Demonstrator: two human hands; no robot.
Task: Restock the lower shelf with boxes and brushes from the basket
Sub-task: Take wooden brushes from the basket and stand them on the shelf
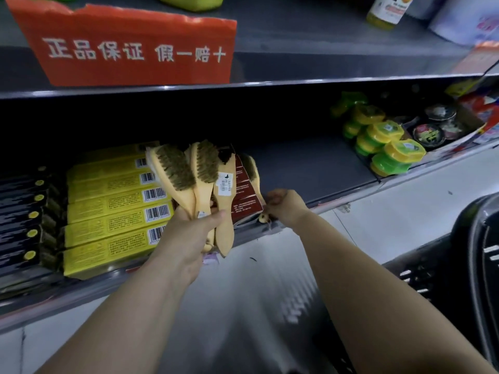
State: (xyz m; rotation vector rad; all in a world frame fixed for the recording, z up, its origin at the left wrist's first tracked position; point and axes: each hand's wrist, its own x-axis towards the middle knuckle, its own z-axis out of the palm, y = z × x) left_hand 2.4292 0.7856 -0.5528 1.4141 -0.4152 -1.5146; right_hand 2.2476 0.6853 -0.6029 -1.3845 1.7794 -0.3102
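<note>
pale wood brushes (199, 182), three, fanned in the left hand (189, 233), which clasps their handles just left of the dark red boxes (247, 201). fourth brush (255, 172) right of the boxes on the lower shelf (310, 168), handle pinched by the right hand (286, 206). best seated flush against the boxes before release; the rest fed in singly beside it.
</note>
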